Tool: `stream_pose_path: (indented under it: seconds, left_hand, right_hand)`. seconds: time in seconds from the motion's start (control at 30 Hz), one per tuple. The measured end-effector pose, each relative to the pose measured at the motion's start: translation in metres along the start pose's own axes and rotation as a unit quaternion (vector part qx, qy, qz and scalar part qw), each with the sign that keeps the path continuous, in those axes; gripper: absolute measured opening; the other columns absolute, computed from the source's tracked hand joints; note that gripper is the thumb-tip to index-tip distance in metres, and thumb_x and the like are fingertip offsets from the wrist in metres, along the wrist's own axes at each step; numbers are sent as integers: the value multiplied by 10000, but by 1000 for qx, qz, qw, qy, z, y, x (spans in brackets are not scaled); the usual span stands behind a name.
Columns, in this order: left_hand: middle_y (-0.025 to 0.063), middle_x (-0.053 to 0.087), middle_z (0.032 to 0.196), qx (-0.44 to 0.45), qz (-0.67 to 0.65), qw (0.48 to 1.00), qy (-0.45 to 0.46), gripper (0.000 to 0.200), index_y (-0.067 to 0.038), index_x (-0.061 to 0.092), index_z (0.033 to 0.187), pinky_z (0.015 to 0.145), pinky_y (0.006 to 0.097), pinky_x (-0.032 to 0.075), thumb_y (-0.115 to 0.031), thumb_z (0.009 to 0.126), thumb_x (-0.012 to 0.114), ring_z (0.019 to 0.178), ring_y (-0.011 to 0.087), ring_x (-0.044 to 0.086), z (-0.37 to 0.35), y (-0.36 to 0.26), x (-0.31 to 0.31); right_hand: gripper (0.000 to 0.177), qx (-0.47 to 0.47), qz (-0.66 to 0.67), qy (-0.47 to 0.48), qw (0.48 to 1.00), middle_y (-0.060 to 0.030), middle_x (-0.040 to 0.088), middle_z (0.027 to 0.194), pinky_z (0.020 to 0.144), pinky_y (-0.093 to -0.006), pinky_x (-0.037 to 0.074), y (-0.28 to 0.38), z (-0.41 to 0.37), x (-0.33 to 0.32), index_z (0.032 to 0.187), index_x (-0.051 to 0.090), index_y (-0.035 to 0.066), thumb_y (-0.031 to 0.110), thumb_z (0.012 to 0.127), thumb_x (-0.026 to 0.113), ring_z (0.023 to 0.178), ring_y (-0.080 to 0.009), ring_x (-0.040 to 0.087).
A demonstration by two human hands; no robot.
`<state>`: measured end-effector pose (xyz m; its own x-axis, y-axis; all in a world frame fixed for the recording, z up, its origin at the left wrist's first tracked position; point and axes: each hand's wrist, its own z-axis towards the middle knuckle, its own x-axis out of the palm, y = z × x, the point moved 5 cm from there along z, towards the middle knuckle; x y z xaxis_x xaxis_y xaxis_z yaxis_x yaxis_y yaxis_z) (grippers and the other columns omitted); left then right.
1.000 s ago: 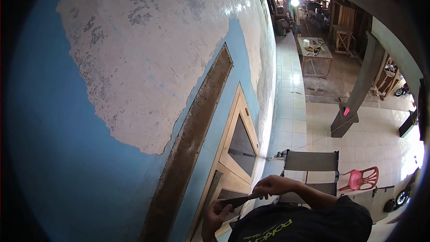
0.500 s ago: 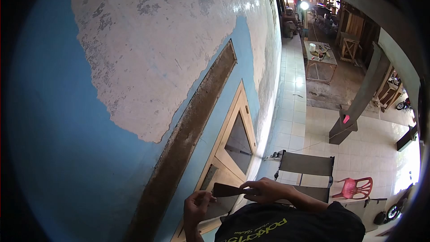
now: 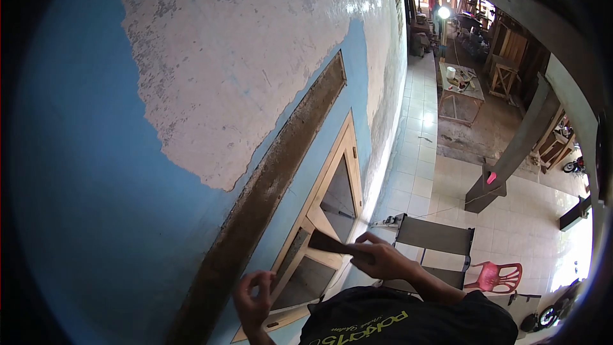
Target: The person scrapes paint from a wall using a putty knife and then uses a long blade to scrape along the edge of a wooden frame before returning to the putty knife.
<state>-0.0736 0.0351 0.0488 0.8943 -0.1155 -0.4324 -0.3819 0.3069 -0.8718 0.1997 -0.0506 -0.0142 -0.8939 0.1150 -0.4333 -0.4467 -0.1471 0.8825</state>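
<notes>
Left hand [image 3: 254, 297] has dropped off the scraper [image 3: 327, 243] and hangs below it, loosely curled and empty; right hand [image 3: 381, 259] grips the handle, blade running leftward toward the door frame [image 3: 332, 172].

Red chair [image 3: 497, 276], wooden table [image 3: 472, 92]

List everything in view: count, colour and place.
wall: one, blue with a large pale scraped patch, left and centre
door frame: one, light wood, set in the wall, bottom centre
table: one, wooden, upper right
chair: one, red, on the tiled floor, lower right
scraper: one, dark, in the right hand
left hand: empty, fingers loosely curled, beside the door frame
right hand: fingers closed on the scraper
</notes>
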Motion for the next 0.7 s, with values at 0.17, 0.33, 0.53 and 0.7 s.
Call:
stream_pose_path:
  seconds: [0.17,0.33,0.53,0.7]
  left_hand:
    - [112,665,799,203,191,949,-151,171,13,630,858,778,344,510,-104,945,541,813,246,660,-15,-50,-59]
    - [176,656,876,328,284,837,-333,299,31,635,948,851,436,490,-263,923,588,868,309,639,-43,-70,-109]
    - [145,644,849,346,392,783,-337,317,25,620,921,847,421,491,-274,915,514,895,297,640,-38,-67,-124]
    - [100,629,754,329,427,773,-334,168,-7,613,842,885,438,476,-86,942,504,794,249,624,-37,-63,-122]
  right_hand:
    - [363,1,-46,-143,989,-128,584,948,696,-329,518,1,12,-23,1215,618,40,109,862,666,750,-231,633]
    - [316,-50,-56,-160,984,-134,630,933,643,-323,516,10,30,-36,1183,627,32,73,871,650,785,-223,651]
    - [318,-141,-84,-205,965,-165,597,1155,767,-312,570,43,63,-49,1175,616,-5,30,862,657,960,-253,668]
    - [443,-182,-60,-195,962,-159,545,1231,696,-292,545,89,87,-53,1283,544,14,-33,849,619,847,-193,644]
